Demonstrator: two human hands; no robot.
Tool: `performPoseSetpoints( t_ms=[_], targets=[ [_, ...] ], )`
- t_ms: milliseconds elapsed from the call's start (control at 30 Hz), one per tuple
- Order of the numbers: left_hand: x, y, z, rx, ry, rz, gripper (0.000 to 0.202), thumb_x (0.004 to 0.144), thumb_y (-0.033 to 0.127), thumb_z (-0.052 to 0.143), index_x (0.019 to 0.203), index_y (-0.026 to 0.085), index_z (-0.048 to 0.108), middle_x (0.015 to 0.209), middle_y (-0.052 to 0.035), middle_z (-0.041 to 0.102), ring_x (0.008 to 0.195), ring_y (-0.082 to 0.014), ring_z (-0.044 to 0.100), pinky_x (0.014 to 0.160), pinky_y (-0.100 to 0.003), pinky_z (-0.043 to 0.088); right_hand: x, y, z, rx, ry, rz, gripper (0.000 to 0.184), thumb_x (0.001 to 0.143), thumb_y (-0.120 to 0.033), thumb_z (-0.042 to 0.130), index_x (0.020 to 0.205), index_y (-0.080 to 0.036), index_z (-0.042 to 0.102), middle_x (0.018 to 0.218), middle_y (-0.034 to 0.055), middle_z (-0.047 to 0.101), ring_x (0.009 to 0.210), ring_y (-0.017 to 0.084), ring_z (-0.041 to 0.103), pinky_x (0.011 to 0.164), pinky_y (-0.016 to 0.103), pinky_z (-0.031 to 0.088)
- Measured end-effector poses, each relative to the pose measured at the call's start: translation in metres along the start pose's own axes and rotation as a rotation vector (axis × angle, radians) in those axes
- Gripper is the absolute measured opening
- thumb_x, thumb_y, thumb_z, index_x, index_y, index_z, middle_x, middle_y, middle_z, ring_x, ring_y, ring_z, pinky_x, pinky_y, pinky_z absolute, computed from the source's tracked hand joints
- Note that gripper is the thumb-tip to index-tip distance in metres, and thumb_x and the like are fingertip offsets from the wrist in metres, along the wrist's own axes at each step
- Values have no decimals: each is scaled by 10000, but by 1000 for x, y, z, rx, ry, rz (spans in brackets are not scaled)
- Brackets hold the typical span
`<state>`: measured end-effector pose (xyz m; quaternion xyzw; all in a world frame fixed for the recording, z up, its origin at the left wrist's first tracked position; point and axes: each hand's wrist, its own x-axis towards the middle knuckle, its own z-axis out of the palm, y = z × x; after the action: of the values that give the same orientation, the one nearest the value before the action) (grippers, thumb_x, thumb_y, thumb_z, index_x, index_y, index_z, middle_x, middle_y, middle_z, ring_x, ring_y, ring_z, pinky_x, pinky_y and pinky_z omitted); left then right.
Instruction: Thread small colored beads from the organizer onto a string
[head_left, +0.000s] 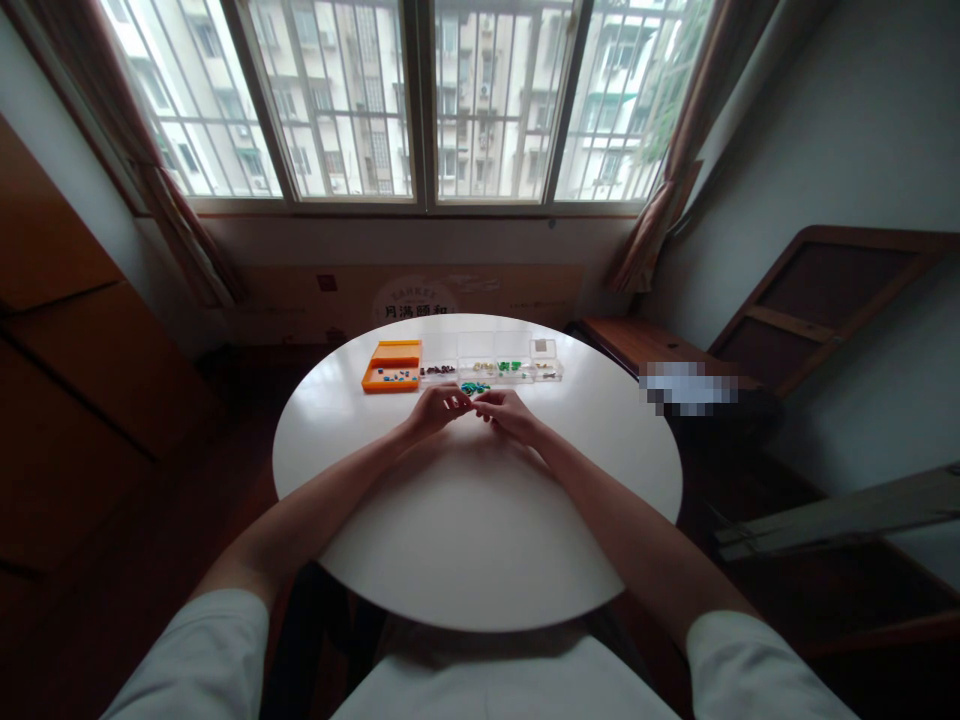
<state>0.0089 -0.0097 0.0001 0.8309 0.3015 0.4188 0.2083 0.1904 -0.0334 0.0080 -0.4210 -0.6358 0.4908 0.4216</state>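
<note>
My left hand [441, 408] and my right hand [504, 412] meet fingertip to fingertip over the middle of the round white table [465, 520]. Both are closed in a pinch; whatever sits between the fingertips is too small to make out. Just beyond them lies a small heap of green, blue and yellow pieces [475, 388]. An orange box [391, 388] with its lid raised stands to the left, holding several small blue pieces. Clear plastic boxes in a row contain dark brown pieces [438, 370], pale yellow pieces [483, 367] and green pieces [510, 367].
At the right end of the row is a small clear box [543, 347] with a pale label. A brown wooden bench [637, 345] stands beyond the table's right side. Behind the table, a printed cardboard panel [300, 300] leans under the barred window. Brown cabinets [60, 380] line the left.
</note>
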Motion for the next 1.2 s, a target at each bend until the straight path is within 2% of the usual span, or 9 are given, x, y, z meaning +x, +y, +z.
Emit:
performPoseSetpoints(
  t_ms=[233,500,1200],
  targets=[
    [-2,8,-4,142,8,25,247,806,367,567,769,151,680,731,-33,613,572,-72,550,522,-175,438,0,0,-1,1,2,6,295,656,-393,687,768,-121,662,623,23,586,528,82,484,409,173,330],
    [-3,11,-5,156,6,31,273,807,387,560,739,146,669,723,-34,600,577,-76,546,529,-178,432,1,1,-1,-5,-12,-3,305,646,-398,689,774,-122,668,618,20,592,531,84,488,420,183,336],
    [-3,10,-3,187,-22,41,142,782,246,565,728,144,648,730,-21,593,574,-66,545,523,-163,435,1,3,-1,-1,-2,-1,284,644,-388,692,750,-128,650,608,9,574,520,81,486,413,181,342]
  ],
)
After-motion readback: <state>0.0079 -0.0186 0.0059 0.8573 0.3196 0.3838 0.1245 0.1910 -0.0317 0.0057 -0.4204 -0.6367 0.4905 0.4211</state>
